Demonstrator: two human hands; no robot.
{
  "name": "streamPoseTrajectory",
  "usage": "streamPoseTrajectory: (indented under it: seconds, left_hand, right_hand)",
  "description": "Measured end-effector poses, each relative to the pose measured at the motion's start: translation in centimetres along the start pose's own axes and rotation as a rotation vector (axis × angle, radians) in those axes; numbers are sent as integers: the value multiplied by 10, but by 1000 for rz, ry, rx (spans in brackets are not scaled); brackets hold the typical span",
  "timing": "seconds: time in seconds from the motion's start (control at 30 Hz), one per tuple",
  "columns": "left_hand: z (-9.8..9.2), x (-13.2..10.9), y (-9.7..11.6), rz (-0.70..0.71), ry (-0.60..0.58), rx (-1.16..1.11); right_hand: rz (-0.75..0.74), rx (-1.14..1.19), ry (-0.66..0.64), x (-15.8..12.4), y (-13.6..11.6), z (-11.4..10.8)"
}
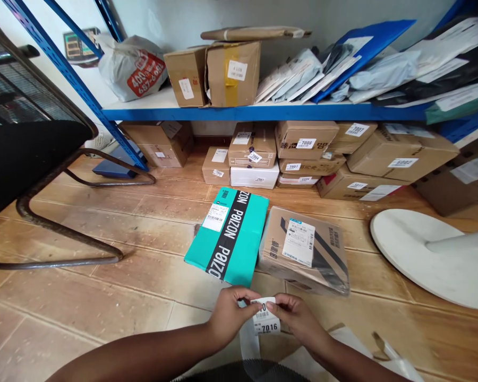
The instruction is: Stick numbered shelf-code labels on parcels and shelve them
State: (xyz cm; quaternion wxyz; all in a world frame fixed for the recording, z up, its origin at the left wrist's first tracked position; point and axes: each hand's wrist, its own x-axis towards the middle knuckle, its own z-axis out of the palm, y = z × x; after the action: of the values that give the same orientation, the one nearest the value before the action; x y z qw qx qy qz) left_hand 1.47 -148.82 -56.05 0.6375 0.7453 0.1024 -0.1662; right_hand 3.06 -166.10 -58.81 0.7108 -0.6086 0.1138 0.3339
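Observation:
Both my hands meet low in the middle of the view, pinching a small white label sticker (266, 317) printed with a barcode and the number 7016. My left hand (230, 313) grips its left edge with closed fingertips. My right hand (293, 314) pinches its right edge. A strip of white backing paper (248, 345) hangs down from the label. Just beyond my hands on the floor lie a teal box (239, 223) with a black band and a brown plastic-wrapped parcel (302, 249) with a shipping label.
Blue metal shelving (263, 111) carries cardboard boxes, grey mailer bags and envelopes; more numbered boxes (306, 154) are stacked beneath it. A black chair (27, 159) stands at the left. A white round base (434, 254) rests on the wooden floor at the right.

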Motion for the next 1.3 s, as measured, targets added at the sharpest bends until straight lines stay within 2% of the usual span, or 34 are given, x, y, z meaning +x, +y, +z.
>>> streamPoseTrajectory:
  seconds: [0.1, 0.27, 0.47, 0.53, 0.63, 0.8, 0.9, 1.03, 1.13, 1.2, 1.3]
  left_hand:
    - [-5, 3, 5, 51, -15, 46]
    - [-7, 6, 7, 16, 27, -5]
    - [-1, 2, 10, -42, -118, -103]
    - [1, 2, 9, -49, -127, -124]
    - [1, 4, 7, -32, -75, -131]
    - [-3, 8, 3, -11, -8, -108]
    - [-4, 8, 0, -26, 4, -81]
    - [0, 1, -16, -68, 34, -44]
    - [7, -9, -41, -195, -22, -64]
    - [11, -14, -59, -285, -48, -47]
    - [10, -20, -81, -353, -23, 5]
  right_hand:
    - [-73, -75, 63, -1, -3, -1]
    - [-110, -22, 152, -5, -7, 4]
    - [-135, 10, 178, -11, -11, 7]
    - [-113, 26, 190, -12, -10, 7]
    - [-76, 76, 172, -13, -8, 8]
    - [-79, 86, 47, -15, -4, 8]
    - [-66, 23, 59, -15, 2, 8]
    - [-3, -35, 131, -17, 21, 12]
    - [80, -125, 117, -19, 44, 12]
    - [95, -213, 39, -19, 62, 9]
    - [122, -263, -172, -15, 91, -3]
